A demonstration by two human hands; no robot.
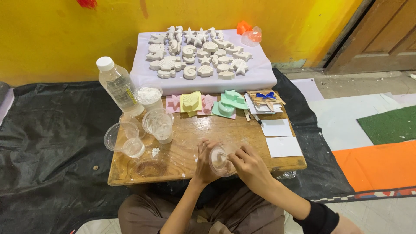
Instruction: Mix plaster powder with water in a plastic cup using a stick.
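We observe a person seated at a low wooden tabletop [182, 143], both hands at its near edge. The left hand [203, 162] has its fingers closed around the side of a small clear plastic cup [221, 160], which sits tilted toward the person and holds a whitish mix. The right hand [251, 167] is at the cup's rim, its fingers pinched together on something inside — we cannot tell whether it is a stirrer or the rim itself.

As to progress, we judge the work well advanced in part. A white-covered board [260, 78] against the yellow wall carries many finished white castings [199, 54] — shells, starfish, seahorses — laid out in rows. In front of it lie coloured moulds [208, 104]: pink, yellow and green, and we see no fill in them from this view. A cup of white powder [148, 95] stands beside a clear water bottle [118, 86], upright and capped. Three further clear cups [138, 132] stand left of centre, and a little spilt powder [155, 151] lies near them.

What appears left, in our judgement: the batch in hand is at the mixing stage, and the moulds await it. White paper sheets [279, 136] and a small stack with a blue bow [265, 99] lie untouched to the right.
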